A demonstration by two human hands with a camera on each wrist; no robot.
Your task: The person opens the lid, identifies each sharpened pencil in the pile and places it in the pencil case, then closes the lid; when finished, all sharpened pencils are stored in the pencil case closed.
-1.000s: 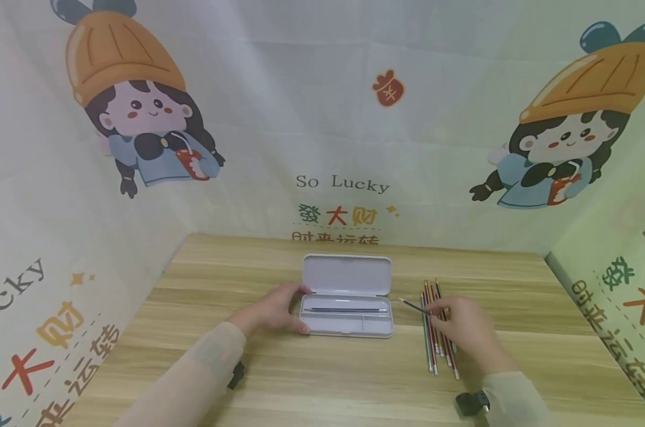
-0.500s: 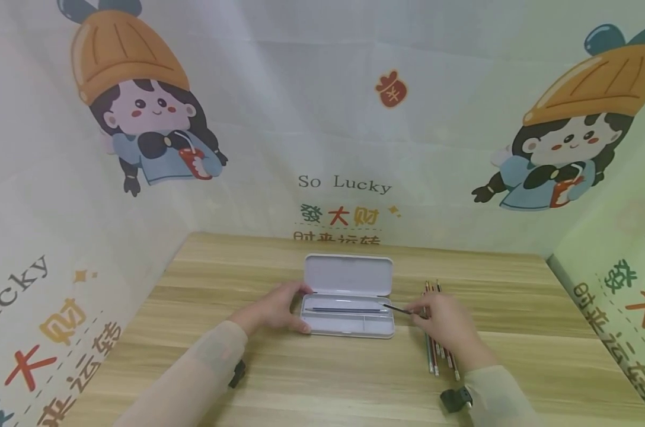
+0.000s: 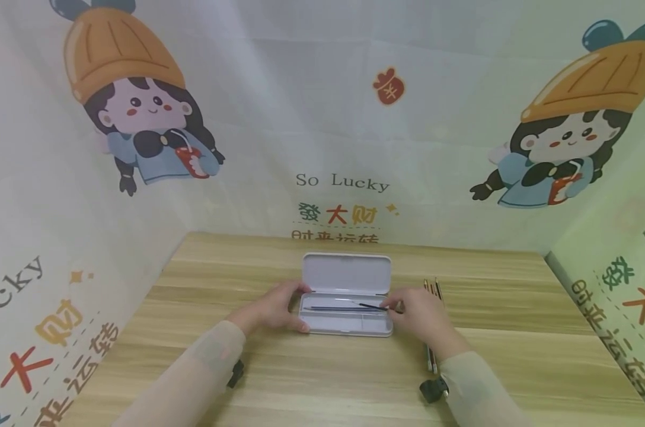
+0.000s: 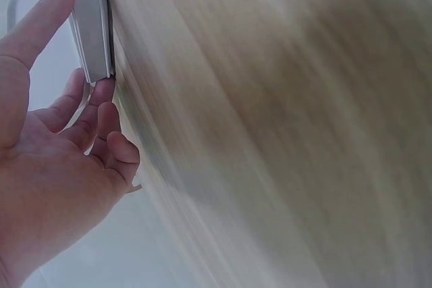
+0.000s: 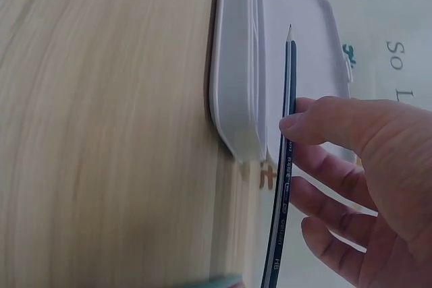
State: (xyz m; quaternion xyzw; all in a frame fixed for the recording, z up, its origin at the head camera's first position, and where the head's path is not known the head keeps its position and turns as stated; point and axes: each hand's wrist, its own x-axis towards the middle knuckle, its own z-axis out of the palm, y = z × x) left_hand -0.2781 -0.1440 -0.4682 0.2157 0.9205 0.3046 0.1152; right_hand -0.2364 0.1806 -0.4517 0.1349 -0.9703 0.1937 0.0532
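A white pencil case (image 3: 347, 323) lies open on the wooden table (image 3: 322, 379), its lid (image 3: 347, 274) standing up at the back. One dark pencil (image 3: 333, 309) lies in the tray. My left hand (image 3: 294, 308) grips the case's left end, thumb on the rim and fingers (image 4: 101, 109) under the edge (image 4: 91, 25). My right hand (image 3: 399, 308) pinches a dark HB pencil (image 3: 372, 306) and holds it over the tray's right end, point towards the left. In the right wrist view my fingers (image 5: 324, 173) pinch that pencil (image 5: 289, 99) just above the case (image 5: 236, 65).
Several loose coloured pencils (image 3: 432, 288) lie on the table to the right of the case, partly hidden under my right forearm. Printed cloth walls (image 3: 333, 184) close the table in at the back and both sides. Bare tabletop lies in front of the case.
My right hand has carried the dark pencil left from the loose pencils to above the tray's right end. The left hand has kept its hold on the case.
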